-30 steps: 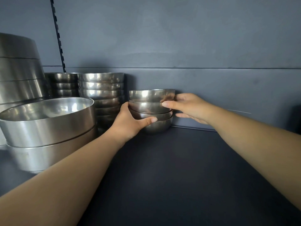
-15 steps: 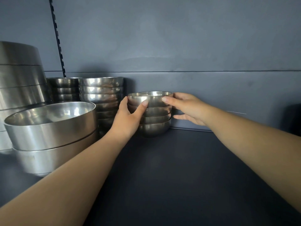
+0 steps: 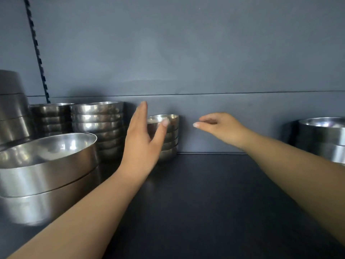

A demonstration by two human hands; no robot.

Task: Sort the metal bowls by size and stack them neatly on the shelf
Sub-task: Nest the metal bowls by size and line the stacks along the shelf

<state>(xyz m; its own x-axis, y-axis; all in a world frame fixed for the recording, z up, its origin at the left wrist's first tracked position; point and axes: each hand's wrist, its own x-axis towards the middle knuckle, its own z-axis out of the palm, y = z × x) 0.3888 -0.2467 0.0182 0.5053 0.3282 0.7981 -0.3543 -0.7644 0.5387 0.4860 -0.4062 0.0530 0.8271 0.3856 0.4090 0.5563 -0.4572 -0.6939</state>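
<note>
left hand [image 3: 139, 144]: fingers straight, thumb spread | right hand [image 3: 222, 128]: fingers loosely curled, holding nothing

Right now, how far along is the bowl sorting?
Mostly done, it seems. The small bowl stack stands at the back wall beside two medium stacks, with large bowls front left. Nothing is in hand: the left hand is open in front of the small stack, the right hand apart from it. Possibly left: the bowls at far right.

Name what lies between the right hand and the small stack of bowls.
Nothing: in the head view only bare grey back wall separates the right hand from the small stack of bowls.
</note>
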